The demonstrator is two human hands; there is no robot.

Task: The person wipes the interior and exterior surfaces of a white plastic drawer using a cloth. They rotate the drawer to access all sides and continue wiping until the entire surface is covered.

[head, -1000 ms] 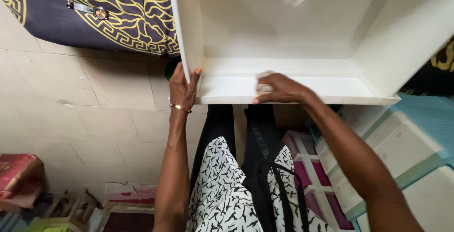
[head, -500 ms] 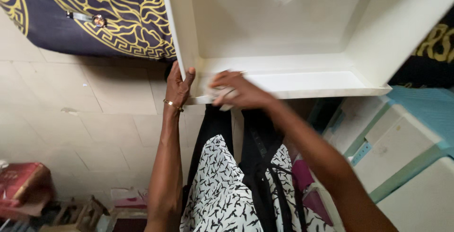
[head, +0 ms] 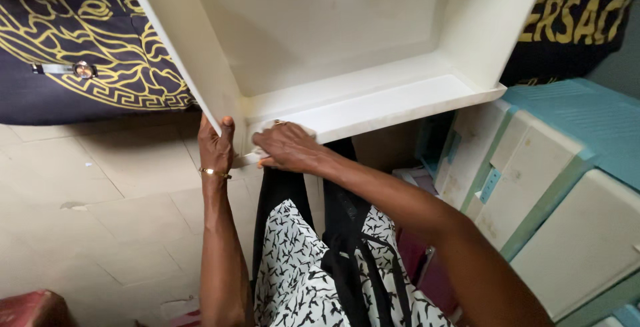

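A large cream plastic drawer (head: 373, 104) is tipped up in front of me, its open inside facing me. My left hand (head: 215, 144), with a thin gold bracelet on the wrist, grips the drawer's left wall near the lower corner. My right hand (head: 285, 147) presses a small white cloth (head: 261, 130) against the inner lower left corner of the drawer; the hand covers most of the cloth. Below the hands hangs my black and white patterned garment (head: 313, 267).
A dark fabric with a gold pattern (head: 87, 60) lies behind the drawer, with a wristwatch (head: 75, 69) on it. Stacked plastic drawers, cream and teal (head: 547, 187), stand at the right. Beige floor tiles (head: 107, 194) spread at the left; a red object (head: 30, 308) sits at the bottom left.
My right hand has slid the cloth leftward along the drawer's lower edge into the left corner. The view has shifted and the drawer now appears tilted.
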